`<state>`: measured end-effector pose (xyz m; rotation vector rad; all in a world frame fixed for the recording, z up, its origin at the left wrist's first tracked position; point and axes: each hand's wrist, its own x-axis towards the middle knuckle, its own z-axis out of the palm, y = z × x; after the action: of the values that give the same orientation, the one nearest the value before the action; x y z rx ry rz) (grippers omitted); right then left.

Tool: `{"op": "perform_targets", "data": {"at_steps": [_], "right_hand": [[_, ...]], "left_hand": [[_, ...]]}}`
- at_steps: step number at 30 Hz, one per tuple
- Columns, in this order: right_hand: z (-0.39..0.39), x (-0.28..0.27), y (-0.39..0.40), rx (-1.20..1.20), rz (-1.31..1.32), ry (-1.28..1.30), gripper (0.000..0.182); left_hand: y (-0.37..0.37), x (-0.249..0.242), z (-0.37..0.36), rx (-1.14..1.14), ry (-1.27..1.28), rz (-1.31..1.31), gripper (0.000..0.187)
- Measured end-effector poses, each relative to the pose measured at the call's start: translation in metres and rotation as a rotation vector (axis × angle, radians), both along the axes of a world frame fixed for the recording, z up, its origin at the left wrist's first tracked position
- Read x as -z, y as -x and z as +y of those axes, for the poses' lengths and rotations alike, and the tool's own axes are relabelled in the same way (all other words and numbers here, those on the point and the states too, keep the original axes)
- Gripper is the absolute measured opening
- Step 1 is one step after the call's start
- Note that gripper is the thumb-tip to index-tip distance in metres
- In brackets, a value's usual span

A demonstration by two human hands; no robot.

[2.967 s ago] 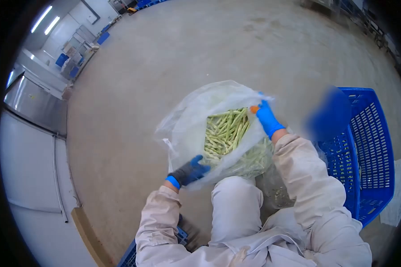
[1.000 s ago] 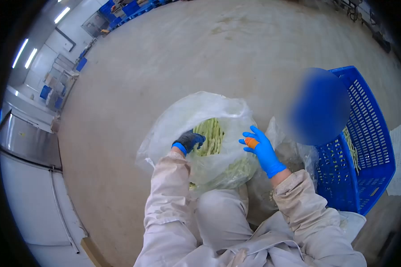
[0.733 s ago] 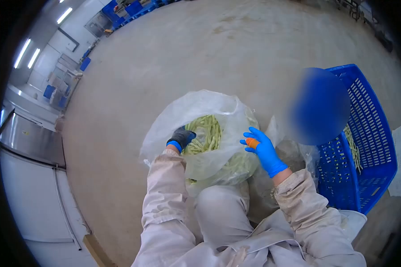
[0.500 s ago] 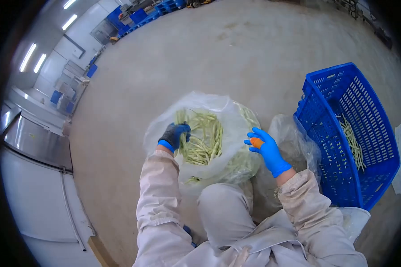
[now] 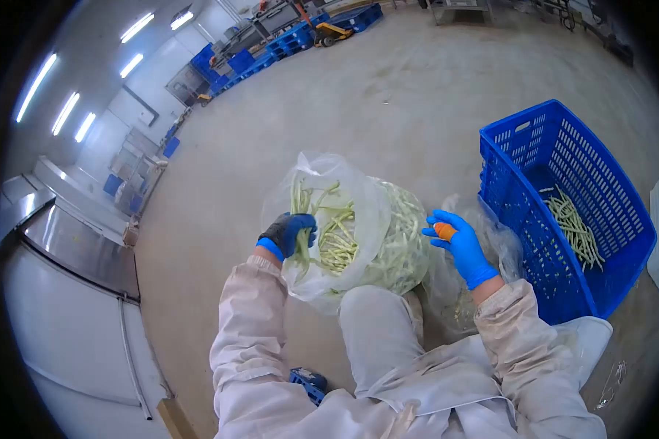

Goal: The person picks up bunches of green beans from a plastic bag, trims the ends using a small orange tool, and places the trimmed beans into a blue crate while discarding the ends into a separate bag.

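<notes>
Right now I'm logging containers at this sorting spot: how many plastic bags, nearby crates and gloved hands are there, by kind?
Clear plastic bag full of green beans: 1
Second, crumpled clear plastic bag: 1
Blue slatted plastic crate beside the person, a few beans inside: 1
Gloved hands: 2, left hand gripping a bunch of beans, right hand open
Total: 5

green beans (image 5: 337, 238) | pale, long | heaped in clear bag (image 5: 366, 212)

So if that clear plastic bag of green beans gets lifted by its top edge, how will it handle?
The bag will probably sag and fold, since its thin film already crumples round the left hand. It looks heavy for such film, bulging with green beans, so the plastic may stretch. With its mouth open, beans could spill if it tips.
</notes>
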<state>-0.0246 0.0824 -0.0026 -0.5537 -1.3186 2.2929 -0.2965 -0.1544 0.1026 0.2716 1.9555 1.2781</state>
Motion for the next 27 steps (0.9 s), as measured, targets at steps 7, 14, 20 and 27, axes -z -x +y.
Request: {"op": "perform_targets", "data": {"at_steps": [7,14,20,27], "right_hand": [[-0.004,-0.004,-0.028,-0.043,0.022,-0.041,0.035],[-0.021,-0.032,-0.023,-0.148,0.074,-0.154,0.034],[-0.019,-0.052,-0.011,-0.103,0.207,-0.364,0.039],[-0.048,-0.109,-0.002,-0.228,0.24,-0.536,0.07]], "left_hand": [[-0.058,-0.073,-0.033,0.053,-0.104,0.117,0.027],[-0.089,-0.138,-0.028,0.072,-0.472,0.122,0.04],[-0.112,-0.185,-0.012,0.237,-0.189,0.456,0.04],[-0.15,-0.246,-0.033,0.385,0.138,0.743,0.03]]}}
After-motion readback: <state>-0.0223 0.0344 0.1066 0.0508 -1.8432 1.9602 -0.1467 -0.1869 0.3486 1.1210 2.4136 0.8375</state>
